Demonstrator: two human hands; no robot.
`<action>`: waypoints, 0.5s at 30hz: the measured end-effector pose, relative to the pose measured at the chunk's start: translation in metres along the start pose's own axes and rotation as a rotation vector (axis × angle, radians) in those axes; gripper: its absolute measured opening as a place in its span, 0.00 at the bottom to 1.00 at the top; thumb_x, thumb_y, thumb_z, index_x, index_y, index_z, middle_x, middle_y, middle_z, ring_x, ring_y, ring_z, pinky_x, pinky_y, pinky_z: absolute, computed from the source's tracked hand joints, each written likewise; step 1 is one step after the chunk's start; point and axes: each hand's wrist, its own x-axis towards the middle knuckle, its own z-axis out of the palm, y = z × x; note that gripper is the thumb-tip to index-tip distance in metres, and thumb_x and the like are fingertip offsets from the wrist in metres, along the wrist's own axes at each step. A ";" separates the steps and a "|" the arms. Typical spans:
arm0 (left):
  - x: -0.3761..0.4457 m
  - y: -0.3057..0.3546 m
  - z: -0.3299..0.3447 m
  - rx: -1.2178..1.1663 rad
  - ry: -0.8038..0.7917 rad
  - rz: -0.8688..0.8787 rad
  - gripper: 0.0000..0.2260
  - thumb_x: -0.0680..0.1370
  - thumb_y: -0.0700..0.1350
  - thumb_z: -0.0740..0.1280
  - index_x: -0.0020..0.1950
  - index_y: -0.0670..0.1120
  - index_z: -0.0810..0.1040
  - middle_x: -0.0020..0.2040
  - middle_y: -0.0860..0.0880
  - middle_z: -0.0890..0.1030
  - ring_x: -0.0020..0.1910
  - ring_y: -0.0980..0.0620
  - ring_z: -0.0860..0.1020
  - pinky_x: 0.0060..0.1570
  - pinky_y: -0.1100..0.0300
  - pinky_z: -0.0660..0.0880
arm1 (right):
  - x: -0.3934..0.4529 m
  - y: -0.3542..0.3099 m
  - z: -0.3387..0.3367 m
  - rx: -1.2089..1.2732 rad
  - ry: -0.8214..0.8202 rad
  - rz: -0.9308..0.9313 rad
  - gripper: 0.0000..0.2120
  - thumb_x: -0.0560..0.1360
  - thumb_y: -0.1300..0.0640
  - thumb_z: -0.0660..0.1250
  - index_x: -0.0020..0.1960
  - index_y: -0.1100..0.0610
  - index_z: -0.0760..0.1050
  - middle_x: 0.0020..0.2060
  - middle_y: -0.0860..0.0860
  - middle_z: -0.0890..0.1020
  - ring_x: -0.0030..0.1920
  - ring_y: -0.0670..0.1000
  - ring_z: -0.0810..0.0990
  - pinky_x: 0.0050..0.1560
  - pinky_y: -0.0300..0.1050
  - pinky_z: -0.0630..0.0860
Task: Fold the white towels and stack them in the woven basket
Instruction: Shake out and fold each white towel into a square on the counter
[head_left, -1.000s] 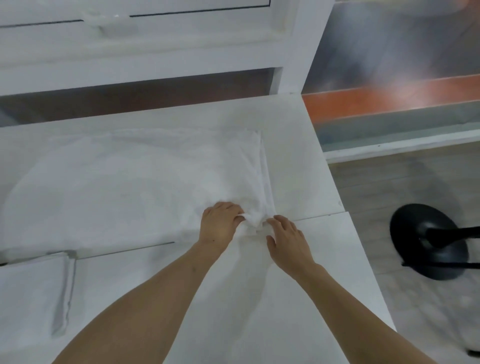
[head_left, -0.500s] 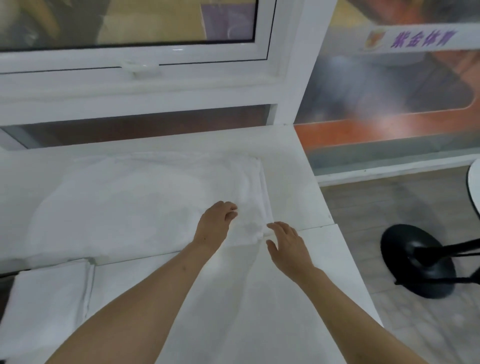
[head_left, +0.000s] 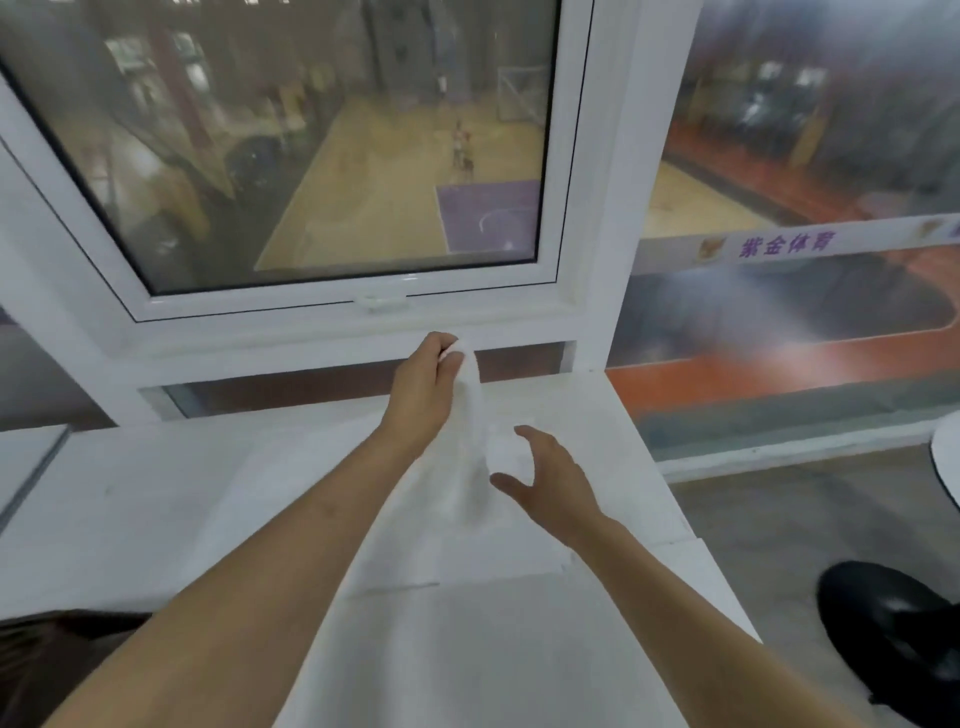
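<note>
The left hand pinches a corner of the white towel, lifted above the far edge of the white tabletop near the window frame. The right hand hovers with fingers spread and loosely curved just right of the hanging cloth, holding nothing.

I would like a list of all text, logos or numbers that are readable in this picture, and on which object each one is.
"紫金体育", purple characters on the white strip across the right window pane.
Small emblem left of the characters: too blurred to read.
A second emblem and character at the strip's right edge: cut off, unreadable.
Towel, table, window frame: no text visible.
</note>
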 end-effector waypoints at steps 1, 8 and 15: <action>-0.001 0.013 -0.016 -0.038 0.002 0.033 0.05 0.84 0.47 0.62 0.56 0.48 0.76 0.49 0.55 0.79 0.45 0.61 0.76 0.42 0.68 0.70 | -0.003 -0.016 -0.001 0.024 -0.019 0.001 0.40 0.75 0.33 0.70 0.80 0.47 0.60 0.77 0.45 0.68 0.75 0.51 0.69 0.74 0.53 0.69; -0.013 0.081 -0.105 -0.244 0.082 0.145 0.06 0.82 0.48 0.64 0.51 0.46 0.74 0.44 0.52 0.78 0.41 0.55 0.73 0.43 0.57 0.69 | -0.043 -0.098 -0.013 0.470 -0.197 0.007 0.24 0.73 0.38 0.74 0.65 0.45 0.75 0.57 0.43 0.84 0.57 0.46 0.83 0.64 0.56 0.78; -0.028 0.127 -0.150 -0.464 0.099 0.162 0.04 0.83 0.45 0.62 0.53 0.45 0.71 0.50 0.45 0.86 0.42 0.55 0.80 0.40 0.61 0.74 | -0.093 -0.155 -0.056 0.638 -0.309 -0.091 0.24 0.76 0.43 0.74 0.69 0.46 0.74 0.60 0.44 0.84 0.60 0.45 0.83 0.65 0.46 0.77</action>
